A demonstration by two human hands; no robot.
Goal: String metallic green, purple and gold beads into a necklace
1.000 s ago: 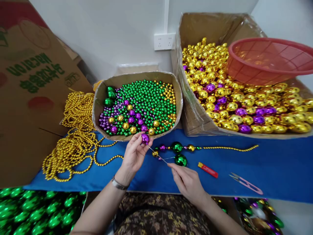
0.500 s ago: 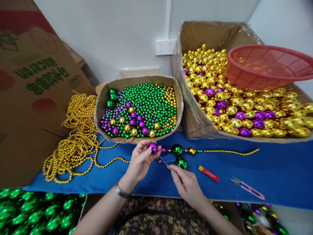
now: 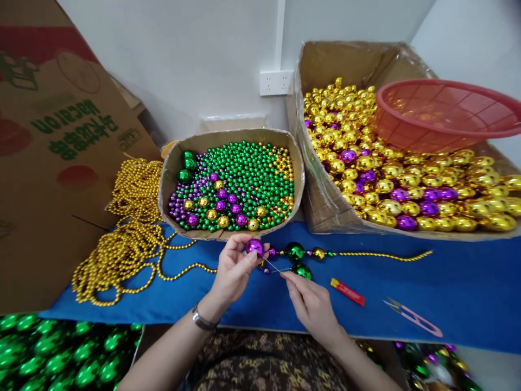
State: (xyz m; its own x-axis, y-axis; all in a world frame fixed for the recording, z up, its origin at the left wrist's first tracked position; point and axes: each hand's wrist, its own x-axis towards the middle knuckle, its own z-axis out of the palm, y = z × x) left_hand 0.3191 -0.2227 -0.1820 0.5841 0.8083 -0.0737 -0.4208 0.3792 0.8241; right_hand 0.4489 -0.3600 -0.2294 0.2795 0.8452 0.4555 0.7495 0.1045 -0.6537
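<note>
My left hand (image 3: 234, 270) pinches a shiny purple ball bead (image 3: 254, 247) between thumb and fingers. My right hand (image 3: 310, 303) pinches a thin needle (image 3: 273, 266) that points up-left toward that bead. Just right of the hands a partly strung strand (image 3: 321, 253) lies on the blue cloth (image 3: 448, 282), with green, gold and purple balls and a tail of small gold beads. A second green ball (image 3: 302, 270) rests by my right fingertips.
A cardboard tray of small mixed beads (image 3: 234, 182) sits behind the hands. A big box of gold and purple balls (image 3: 391, 179) with a red basket (image 3: 443, 114) stands right. Gold bead strings (image 3: 122, 239) pile left. A red lighter (image 3: 347, 291) and pink snips (image 3: 413, 316) lie right.
My left hand carried the purple bead right and down toward the needle, and the gap between the two hands narrowed. The view tilted down slightly.
</note>
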